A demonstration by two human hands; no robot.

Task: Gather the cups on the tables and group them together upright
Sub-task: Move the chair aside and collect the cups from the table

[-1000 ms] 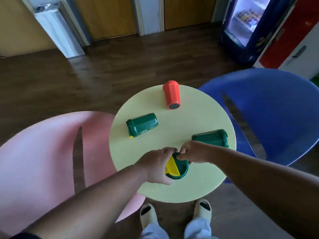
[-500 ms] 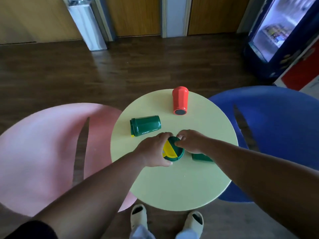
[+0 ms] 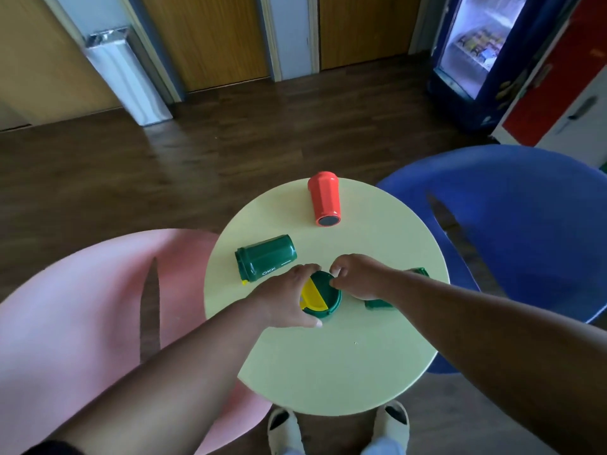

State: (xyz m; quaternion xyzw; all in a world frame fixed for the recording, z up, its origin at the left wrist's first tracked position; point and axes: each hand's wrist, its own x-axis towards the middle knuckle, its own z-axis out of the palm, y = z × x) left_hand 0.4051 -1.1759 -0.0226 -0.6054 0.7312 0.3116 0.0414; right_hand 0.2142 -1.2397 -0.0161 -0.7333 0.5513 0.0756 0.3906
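On the round pale-yellow table [image 3: 328, 366] an upright green cup with a green and yellow lid [image 3: 323, 295] stands near the middle. My left hand [image 3: 289, 300] wraps its left side and my right hand [image 3: 359, 279] pinches its right rim. A second green cup [image 3: 266, 260] lies on its side to the left, lid end pointing left. A third green cup [image 3: 417, 274] lies on its side behind my right wrist, mostly hidden. A red cup [image 3: 323, 203] lies on its side at the far edge, base towards me.
A pink chair [image 3: 75, 307] stands to the left of the table and a blue chair [image 3: 525, 231] to the right. My feet [image 3: 338, 428] are under the near edge. A drinks fridge [image 3: 476, 54] and doors line the far wall.
Both hands have carried the lidded green cup away from the table's near edge towards the middle. The camera has tilted up, and my right arm now hides most of the third green cup.
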